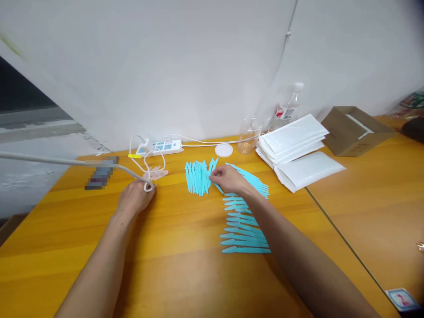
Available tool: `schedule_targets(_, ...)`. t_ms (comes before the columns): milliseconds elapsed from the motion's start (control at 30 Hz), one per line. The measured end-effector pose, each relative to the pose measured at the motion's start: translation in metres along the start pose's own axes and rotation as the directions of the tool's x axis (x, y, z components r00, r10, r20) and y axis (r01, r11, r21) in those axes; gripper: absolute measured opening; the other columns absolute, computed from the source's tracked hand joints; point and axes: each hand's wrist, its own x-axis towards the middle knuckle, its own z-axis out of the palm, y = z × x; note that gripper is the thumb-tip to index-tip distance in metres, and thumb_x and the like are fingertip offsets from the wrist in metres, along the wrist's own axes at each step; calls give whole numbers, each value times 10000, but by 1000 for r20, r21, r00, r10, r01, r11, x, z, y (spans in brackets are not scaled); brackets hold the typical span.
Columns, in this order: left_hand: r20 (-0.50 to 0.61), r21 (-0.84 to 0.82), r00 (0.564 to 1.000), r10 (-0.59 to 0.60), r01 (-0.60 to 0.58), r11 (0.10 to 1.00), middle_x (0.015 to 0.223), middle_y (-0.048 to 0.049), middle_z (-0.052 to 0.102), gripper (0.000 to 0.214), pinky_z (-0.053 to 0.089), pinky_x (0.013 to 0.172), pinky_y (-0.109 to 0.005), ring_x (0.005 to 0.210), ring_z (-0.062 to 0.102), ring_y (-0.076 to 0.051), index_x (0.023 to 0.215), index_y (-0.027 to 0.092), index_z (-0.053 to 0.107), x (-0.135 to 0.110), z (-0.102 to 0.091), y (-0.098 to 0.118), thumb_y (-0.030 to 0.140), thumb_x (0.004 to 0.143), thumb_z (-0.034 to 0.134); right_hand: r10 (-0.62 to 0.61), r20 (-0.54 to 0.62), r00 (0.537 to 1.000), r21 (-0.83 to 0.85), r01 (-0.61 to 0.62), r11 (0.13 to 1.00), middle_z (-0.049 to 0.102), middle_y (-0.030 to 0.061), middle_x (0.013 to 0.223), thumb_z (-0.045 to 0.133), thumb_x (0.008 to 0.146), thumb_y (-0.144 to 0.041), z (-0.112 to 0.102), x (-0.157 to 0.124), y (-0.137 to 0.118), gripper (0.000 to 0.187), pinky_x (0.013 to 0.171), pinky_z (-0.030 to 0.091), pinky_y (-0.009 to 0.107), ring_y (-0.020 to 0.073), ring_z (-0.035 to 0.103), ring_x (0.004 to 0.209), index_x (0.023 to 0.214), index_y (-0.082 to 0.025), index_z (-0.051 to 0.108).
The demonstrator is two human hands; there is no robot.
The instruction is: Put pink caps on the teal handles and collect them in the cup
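Nearest me, a column of blue plastic knives (244, 229) lies in a neat row on the orange table (185, 274), roughly ten laid flat with handles right; that part looks sorted. My right hand (229, 179) rests just past it, fingers pinched on one blue piece at the edge of the upright bundle (198, 177), perhaps a dozen or more, too tightly packed to count, and still unsorted. My left hand (134, 198) is curled loosely around a white cable (147, 183). Farther back sit one power strip (160, 146), one white lid (224, 150), a stack of white pouches (294, 145), one bottle (287, 108) and one cardboard box (354, 130).
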Motion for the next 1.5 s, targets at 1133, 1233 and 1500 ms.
schedule_targets(1133, 137, -473, 916, 377, -274, 837, 882, -55, 717, 223, 418, 705, -282, 745, 613, -180, 946, 240, 753, -105, 31, 138, 257, 863, 547, -125, 160, 979, 294, 73, 953, 429, -51, 691, 478, 922, -420, -24, -92, 64, 270, 555, 319, 218, 102, 360, 620, 802, -185, 537)
schedule_targets(1233, 176, -713, 943, 283, -77, 697, 884, -58, 696, 279, 443, 715, -266, 780, 600, -176, 959, 197, 724, -101, 29, 122, 420, 876, 578, -128, 177, 976, 296, 71, 953, 440, -48, 704, 484, 923, -420, -24, -92, 65, 270, 567, 322, 219, 103, 367, 633, 813, -183, 552)
schedule_targets(1500, 369, -895, 901, 227, 279, 349, 817, -29, 656, 389, 462, 673, -237, 713, 578, -118, 1096, 151, 656, -95, 38, 97, 434, 832, 687, -146, 239, 960, 354, 54, 934, 406, -49, 696, 483, 932, -470, -23, -93, 62, 319, 564, 307, 229, 103, 343, 623, 820, -177, 548)
